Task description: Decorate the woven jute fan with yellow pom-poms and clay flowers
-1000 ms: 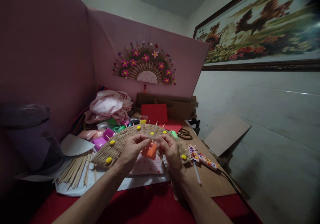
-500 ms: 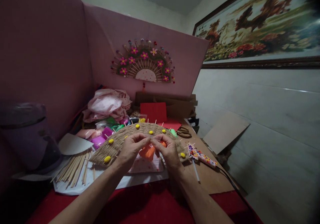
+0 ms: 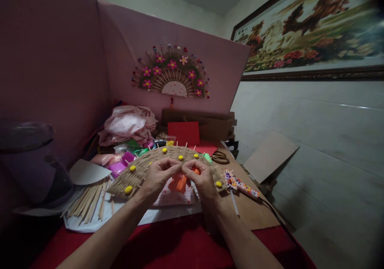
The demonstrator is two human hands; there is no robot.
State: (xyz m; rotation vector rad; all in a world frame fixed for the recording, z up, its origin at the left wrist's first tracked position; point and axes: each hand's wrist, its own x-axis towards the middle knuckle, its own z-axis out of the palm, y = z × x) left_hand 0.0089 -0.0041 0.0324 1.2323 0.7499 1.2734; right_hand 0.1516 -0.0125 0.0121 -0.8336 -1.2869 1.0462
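My left hand [image 3: 160, 177] and my right hand [image 3: 201, 179] meet in front of me, fingertips pinched together at the upper edge of a small bag of orange clay [image 3: 180, 184]. The bag hangs below the fingers, and part of it is hidden by my right hand. Behind and beneath the hands lies a fan-shaped piece wound with brown twine [image 3: 141, 177]. Yellow dots [image 3: 128, 190] are spaced over it and thin sticks poke out along its rim. Its dotted pale base [image 3: 171, 198] shows under the bag.
Wooden sticks [image 3: 90, 201] and a pale card piece [image 3: 88, 172] lie at left, near a lidded bin [image 3: 30, 161]. A patterned glue gun [image 3: 241, 185] with a cord and scissors [image 3: 220, 157] rest at right. A finished fan [image 3: 172, 73] hangs on the pink panel.
Both hands stay at the bag's top edge; the pinching fingers have shifted slightly and the orange bag has turned a little. The whole view has moved slightly.
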